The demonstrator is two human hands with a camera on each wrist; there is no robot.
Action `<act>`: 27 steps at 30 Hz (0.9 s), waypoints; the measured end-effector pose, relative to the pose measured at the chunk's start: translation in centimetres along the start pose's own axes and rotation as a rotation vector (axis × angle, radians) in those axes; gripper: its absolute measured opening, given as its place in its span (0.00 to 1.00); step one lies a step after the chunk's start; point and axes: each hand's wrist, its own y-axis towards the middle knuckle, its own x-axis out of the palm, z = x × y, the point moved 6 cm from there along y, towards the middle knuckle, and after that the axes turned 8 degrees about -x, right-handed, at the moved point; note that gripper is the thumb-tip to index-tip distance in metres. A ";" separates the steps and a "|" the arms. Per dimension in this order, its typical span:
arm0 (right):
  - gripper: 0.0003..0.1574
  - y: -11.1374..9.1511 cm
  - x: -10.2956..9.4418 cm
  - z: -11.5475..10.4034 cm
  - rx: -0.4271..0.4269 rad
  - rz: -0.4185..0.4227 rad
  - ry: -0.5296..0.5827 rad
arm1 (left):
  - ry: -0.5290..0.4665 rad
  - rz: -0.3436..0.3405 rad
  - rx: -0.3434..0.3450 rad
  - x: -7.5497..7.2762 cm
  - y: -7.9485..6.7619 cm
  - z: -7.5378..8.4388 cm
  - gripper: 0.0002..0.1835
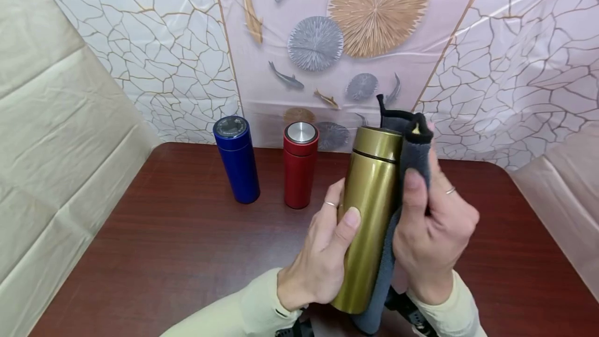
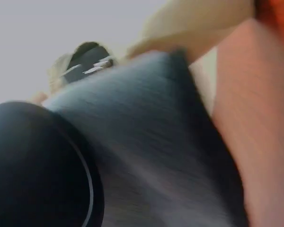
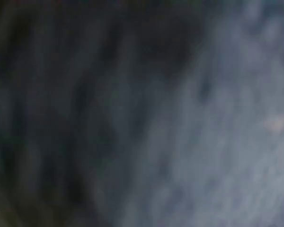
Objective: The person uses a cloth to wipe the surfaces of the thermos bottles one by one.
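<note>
In the head view, the left hand (image 1: 320, 256) curls round the gold bottle (image 1: 367, 222), tilted above the table (image 1: 187, 259) nearer its right edge, apparently steadying it while the right hand (image 1: 435, 228) pinches a gray cloth (image 1: 415, 163) along its side; the blue bottle (image 1: 238, 168) and red bottle (image 1: 299, 176) stand apart near the far edge. Left wrist: blurred cloth, finger state unclear. Right wrist: gray blur; I cannot tell the fingers.

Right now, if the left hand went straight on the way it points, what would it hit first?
The gold bottle: the left hand already grips it. Past that, the gray cloth along the bottle's right side would probably come next, though depth there is hard to judge.
</note>
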 end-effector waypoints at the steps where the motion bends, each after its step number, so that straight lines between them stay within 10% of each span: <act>1: 0.26 -0.4 0.4 -0.3 -0.033 -0.020 0.018 | -0.014 0.025 0.001 -0.5 0.2 0.3 0.24; 11: 0.23 -5.5 4.4 -4.8 -0.402 -0.311 0.243 | -0.193 0.358 -0.049 -8.9 1.8 4.0 0.26; 17: 0.20 -6.8 5.0 -6.3 -0.526 -0.341 0.283 | -0.182 0.513 -0.069 -12.2 1.6 4.8 0.24; 22: 0.21 -6.5 4.9 -6.4 -0.532 -0.320 0.241 | -0.193 0.476 -0.089 -11.6 1.6 4.6 0.24; 27: 0.22 -5.2 4.1 -5.3 -0.421 -0.231 0.166 | -0.160 0.294 -0.016 -8.3 1.8 4.2 0.23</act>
